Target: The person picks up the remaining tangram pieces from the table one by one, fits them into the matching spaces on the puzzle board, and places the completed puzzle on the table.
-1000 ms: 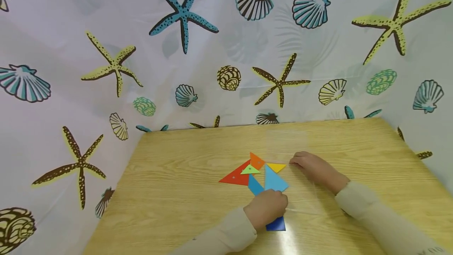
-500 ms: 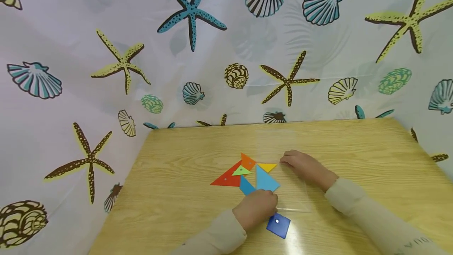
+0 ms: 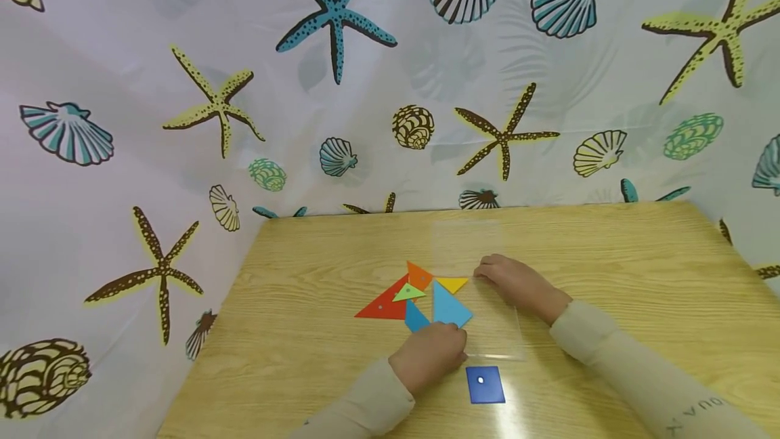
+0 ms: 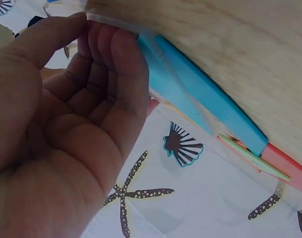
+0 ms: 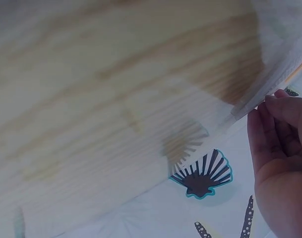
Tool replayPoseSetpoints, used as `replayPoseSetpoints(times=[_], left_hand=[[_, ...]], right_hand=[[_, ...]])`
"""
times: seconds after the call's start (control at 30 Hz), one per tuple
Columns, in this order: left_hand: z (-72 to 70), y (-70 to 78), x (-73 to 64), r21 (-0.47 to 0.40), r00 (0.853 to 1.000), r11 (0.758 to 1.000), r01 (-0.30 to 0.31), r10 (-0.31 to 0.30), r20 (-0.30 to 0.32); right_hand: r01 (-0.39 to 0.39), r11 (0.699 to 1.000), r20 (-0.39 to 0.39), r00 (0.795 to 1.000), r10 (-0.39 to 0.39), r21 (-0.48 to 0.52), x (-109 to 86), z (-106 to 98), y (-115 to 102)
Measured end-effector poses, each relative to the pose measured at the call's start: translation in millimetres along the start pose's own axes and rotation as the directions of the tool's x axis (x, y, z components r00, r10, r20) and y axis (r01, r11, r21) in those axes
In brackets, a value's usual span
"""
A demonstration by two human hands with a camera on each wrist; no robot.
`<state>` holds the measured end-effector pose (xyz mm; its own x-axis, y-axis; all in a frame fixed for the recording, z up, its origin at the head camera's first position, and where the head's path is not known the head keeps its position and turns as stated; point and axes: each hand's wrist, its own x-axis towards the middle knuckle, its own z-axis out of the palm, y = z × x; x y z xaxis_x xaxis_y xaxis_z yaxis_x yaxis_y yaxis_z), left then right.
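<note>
A clear flat plastic piece, maybe a case or tray (image 3: 522, 337), lies mid-table and is hard to make out. My left hand (image 3: 429, 356) pinches its near edge between thumb and fingertips. At its far right my right hand (image 3: 521, 284) pinches another edge. Left of and between the hands are flat tangram pieces: a red triangle (image 3: 382, 306), an orange piece (image 3: 419, 276), a small green triangle (image 3: 409, 293) over the red one, a blue piece (image 3: 415, 317) partly behind my left hand, a light blue triangle (image 3: 447, 307) and a yellow triangle (image 3: 452, 283). A dark blue square (image 3: 485, 385) lies nearer me.
The wood-grain table (image 3: 305, 330) has bare surface on both sides. A white cloth (image 3: 365, 32) printed with starfish and shells hangs behind it and along the sides. Light glares off the table below the dark blue square.
The dark blue square, earlier partly hidden by my left hand, turned and now lies apart from it, fully visible. Both hands keep their hold on the clear plastic. The head view shifted slightly.
</note>
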<state>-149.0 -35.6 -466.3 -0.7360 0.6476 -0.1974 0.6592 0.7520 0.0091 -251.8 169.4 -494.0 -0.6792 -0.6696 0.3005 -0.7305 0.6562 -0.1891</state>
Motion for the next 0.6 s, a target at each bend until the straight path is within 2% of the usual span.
replayPoseSetpoints(times=[0.17, 0.4, 0.5, 0.6], left_hand=[[-2.1, 0.3, -1.5, -0.004, 1.0, 1.0, -0.005, 0.005, -0.017], [-0.5, -0.1, -2.2, -0.006, 1.0, 1.0, 0.009, -0.009, -0.003], [0.7, -1.1, -2.2, -0.012, 1.0, 1.0, 0.001, -0.001, -0.016], [1.4, -2.9, -2.3, -0.028, 0.999, 0.999, -0.017, 0.016, -0.035]], right_hand=[[-0.005, 1.0, 0.009, 1.0, 0.005, -0.005, 0.8, -0.3, -0.5], [-0.022, 1.0, 0.011, 1.0, 0.022, -0.007, 1.5, 2.9, -0.9], [-0.032, 0.999, 0.012, 0.999, 0.032, 0.012, 0.9, 2.2, -0.8], [-0.058, 0.997, 0.049, 0.997, 0.055, 0.051, -0.5, -0.8, 0.2]])
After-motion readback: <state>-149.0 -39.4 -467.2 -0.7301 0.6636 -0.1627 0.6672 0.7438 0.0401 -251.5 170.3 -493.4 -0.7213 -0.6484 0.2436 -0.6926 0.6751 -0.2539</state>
